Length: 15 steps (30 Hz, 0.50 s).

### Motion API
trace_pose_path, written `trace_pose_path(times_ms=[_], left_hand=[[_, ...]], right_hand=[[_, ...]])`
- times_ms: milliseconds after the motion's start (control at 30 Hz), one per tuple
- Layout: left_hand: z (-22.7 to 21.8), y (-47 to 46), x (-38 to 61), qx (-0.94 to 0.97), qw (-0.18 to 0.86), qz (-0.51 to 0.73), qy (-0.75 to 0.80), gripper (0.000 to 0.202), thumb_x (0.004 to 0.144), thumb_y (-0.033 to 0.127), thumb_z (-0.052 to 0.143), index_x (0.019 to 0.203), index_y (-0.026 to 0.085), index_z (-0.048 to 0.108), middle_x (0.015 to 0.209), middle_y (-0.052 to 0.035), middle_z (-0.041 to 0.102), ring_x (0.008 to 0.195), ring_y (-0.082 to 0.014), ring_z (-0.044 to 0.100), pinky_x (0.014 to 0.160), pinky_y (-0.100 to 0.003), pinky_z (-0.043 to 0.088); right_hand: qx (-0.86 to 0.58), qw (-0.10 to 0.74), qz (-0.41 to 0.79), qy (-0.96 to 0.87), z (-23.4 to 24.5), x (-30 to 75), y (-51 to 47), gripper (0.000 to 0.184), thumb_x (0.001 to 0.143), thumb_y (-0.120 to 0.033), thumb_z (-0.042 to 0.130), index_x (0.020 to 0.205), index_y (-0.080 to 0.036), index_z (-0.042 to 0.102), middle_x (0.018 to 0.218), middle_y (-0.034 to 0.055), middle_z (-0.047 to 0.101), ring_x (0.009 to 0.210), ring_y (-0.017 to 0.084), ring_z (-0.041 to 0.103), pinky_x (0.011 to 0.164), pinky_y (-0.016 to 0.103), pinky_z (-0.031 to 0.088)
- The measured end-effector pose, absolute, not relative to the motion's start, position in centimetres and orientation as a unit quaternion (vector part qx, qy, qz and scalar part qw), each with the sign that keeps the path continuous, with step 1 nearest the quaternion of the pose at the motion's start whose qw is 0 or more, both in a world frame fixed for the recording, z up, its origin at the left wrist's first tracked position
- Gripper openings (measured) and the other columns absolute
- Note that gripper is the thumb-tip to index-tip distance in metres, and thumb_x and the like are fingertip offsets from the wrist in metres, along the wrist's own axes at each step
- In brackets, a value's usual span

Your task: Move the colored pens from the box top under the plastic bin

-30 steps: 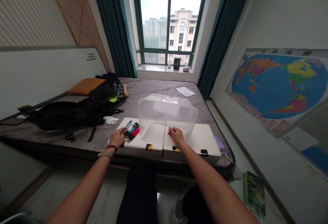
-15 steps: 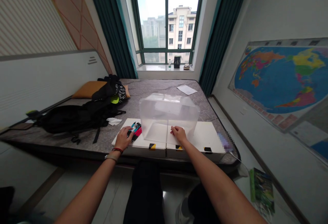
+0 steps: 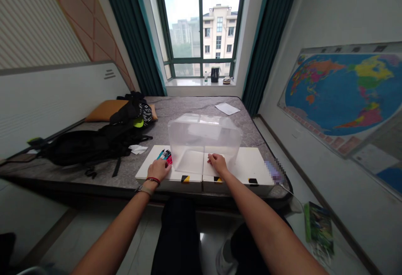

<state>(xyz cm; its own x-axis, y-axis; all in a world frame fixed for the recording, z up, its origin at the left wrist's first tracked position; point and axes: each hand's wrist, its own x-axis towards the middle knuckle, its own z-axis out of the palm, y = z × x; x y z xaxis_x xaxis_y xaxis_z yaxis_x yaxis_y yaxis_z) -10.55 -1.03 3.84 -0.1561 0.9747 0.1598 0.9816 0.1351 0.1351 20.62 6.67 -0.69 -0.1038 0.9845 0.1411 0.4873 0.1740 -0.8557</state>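
Observation:
My left hand (image 3: 158, 169) is palm down at the left of the white board-like surface (image 3: 251, 162), its fingers curled over the near ends of a bunch of pens (image 3: 165, 155). Blue, black, white and red pens show beyond the fingers; their near ends are hidden. Beside them a clear plastic box (image 3: 185, 134) stands on the white surface, its wide face toward me. My right hand (image 3: 217, 163) is at the front of this box, its fingers bent together with nothing visible in them. Whether it touches the box I cannot tell.
The white surface lies at the near edge of a grey mattress (image 3: 188, 104). A black backpack (image 3: 75, 145), a crumpled tissue (image 3: 138, 149) and an orange cushion (image 3: 105, 110) lie at the left. A paper sheet (image 3: 227, 108) lies farther back. A green package (image 3: 318, 227) is at the lower right.
My left hand has shifted slightly right and now covers the near ends of the pens. My right hand stays in front of the box. The view has shifted a little.

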Motion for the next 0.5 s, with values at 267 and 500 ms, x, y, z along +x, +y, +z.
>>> trace_pose_path(times_ms=[267, 500], left_hand=[[4.6, -6.0, -9.5, -0.405, -0.064, -0.496, -0.765, 0.033, 0.085, 0.05, 0.051, 0.089, 0.018, 0.057, 0.078, -0.0051, 0.068, 0.067, -0.0182, 0.064, 0.065, -0.029, 0.05], [5.3, -11.3, -0.4, -0.523, -0.102, -0.573, -0.623, 0.025, 0.093, 0.037, 0.047, 0.112, 0.022, 0.054, 0.095, -0.0061, 0.066, 0.08, -0.0174, 0.065, 0.077, -0.034, 0.053]], right_hand=[[-0.555, 0.372, 0.328, -0.668, -0.6, 20.6, 6.6, 0.041, 0.09, -0.047, 0.046, 0.076, -0.019, 0.072, 0.072, 0.005, 0.073, 0.07, 0.018, 0.067, 0.067, 0.024, 0.043], [-0.536, 0.364, 0.32, -0.691, 0.1, 20.7, 6.2, 0.037, 0.088, -0.046, 0.05, 0.071, -0.02, 0.07, 0.072, 0.0043, 0.073, 0.07, 0.018, 0.065, 0.067, 0.025, 0.041]])
